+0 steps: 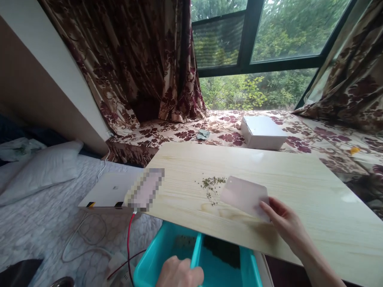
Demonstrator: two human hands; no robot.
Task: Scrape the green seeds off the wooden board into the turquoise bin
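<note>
Here, pale card [243, 195], edge in right hand [283, 218]

What looks like a bedroom in a home: at left, a bed [36, 223] with pale, quilted-looking bedding and a light pillow [56, 165]. Floral curtains [119, 52] hang beside a dark-framed window [249, 44] facing green trees [233, 91]; the wide sill [179, 133] is covered in a matching pattern.

Your right hand [283, 218], toward four o'clock, is bare and slender, and the wrist [301, 245] and forearm [320, 271] below it are bare too. Your left hand [179, 273], at six o'clock, is bare, with rounded knuckles [175, 263].
</note>
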